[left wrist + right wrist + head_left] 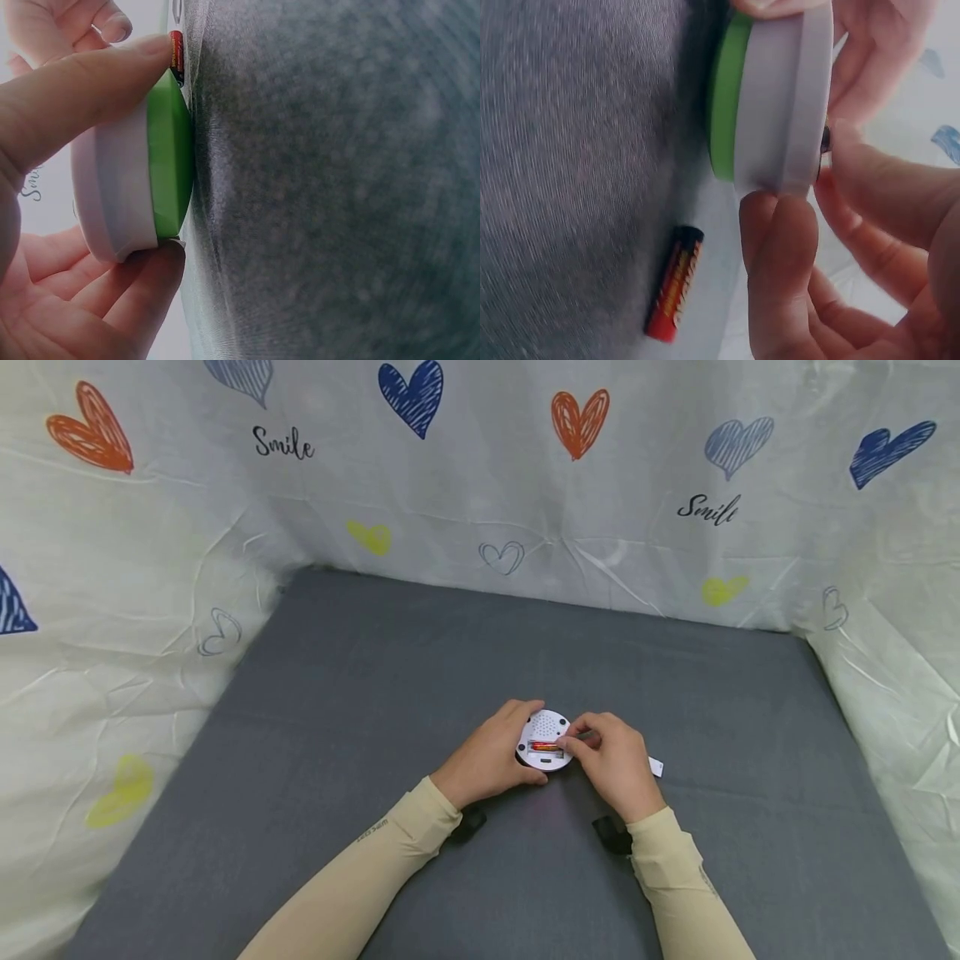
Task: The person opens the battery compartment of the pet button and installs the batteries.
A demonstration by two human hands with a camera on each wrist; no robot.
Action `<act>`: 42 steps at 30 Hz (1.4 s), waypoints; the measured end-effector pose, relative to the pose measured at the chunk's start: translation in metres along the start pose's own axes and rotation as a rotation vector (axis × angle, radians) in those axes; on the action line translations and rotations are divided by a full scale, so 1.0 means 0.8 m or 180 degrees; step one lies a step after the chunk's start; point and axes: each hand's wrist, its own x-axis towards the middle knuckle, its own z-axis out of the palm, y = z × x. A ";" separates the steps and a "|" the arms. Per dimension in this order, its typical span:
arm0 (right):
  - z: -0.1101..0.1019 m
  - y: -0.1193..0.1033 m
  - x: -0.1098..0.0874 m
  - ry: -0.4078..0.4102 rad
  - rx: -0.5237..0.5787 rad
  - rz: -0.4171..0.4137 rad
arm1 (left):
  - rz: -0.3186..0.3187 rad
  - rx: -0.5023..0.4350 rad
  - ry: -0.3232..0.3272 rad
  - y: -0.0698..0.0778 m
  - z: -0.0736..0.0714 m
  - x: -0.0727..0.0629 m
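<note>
My left hand [495,747] grips a round white device [553,723], with fingers along the far rim and thumb at the near side. Its underside faces up, showing speaker holes and a battery compartment with a red-and-yellow battery [543,747] in it. A green face [171,157] is turned down toward the table. My right hand [611,764] has its curled thumb and index finger at the right end of that battery. In the right wrist view the thumb meets the battery's dark end [826,139], while other fingertips touch the device's rim.
A loose red-and-black battery [675,285] lies on the grey tablecloth [450,652] near the device. A small white piece [656,767] pokes out beyond my right hand. White sheeting with printed hearts [580,425] hangs at the back and both sides.
</note>
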 end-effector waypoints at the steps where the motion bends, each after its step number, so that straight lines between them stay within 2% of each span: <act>1: 0.000 0.000 0.001 -0.0017 0.0023 0.0050 | 0.0008 0.0004 0.0001 0.000 0.000 0.000; 8: 0.002 0.004 0.008 -0.0120 0.0248 0.0322 | 0.0063 0.0013 0.0044 0.002 0.001 0.002; 14: 0.001 0.002 0.014 -0.0286 0.0494 0.0705 | 0.0033 0.0016 0.0036 0.002 0.004 0.003; 19: -0.001 0.003 0.017 -0.0394 0.0483 0.0746 | 0.0049 0.0022 0.0081 0.002 0.005 0.004; 24: -0.012 0.012 0.010 -0.0392 0.0357 0.0641 | 0.0015 -0.0048 0.0061 0.002 0.005 0.003; 30: -0.028 0.035 -0.001 -0.0038 -0.0204 0.0170 | -0.0036 -0.0134 0.0057 0.003 0.003 0.003; 33: -0.025 0.044 -0.003 -0.0036 -0.0409 -0.0028 | -0.0040 -0.0112 0.0050 0.001 0.003 0.002; 37: -0.014 0.049 0.001 -0.0073 -0.0503 -0.0248 | -0.0029 -0.0089 0.0057 0.000 0.003 0.003; 42: -0.006 0.049 0.003 -0.0025 -0.0592 -0.0331 | -0.0063 -0.0090 0.0038 0.003 0.003 0.003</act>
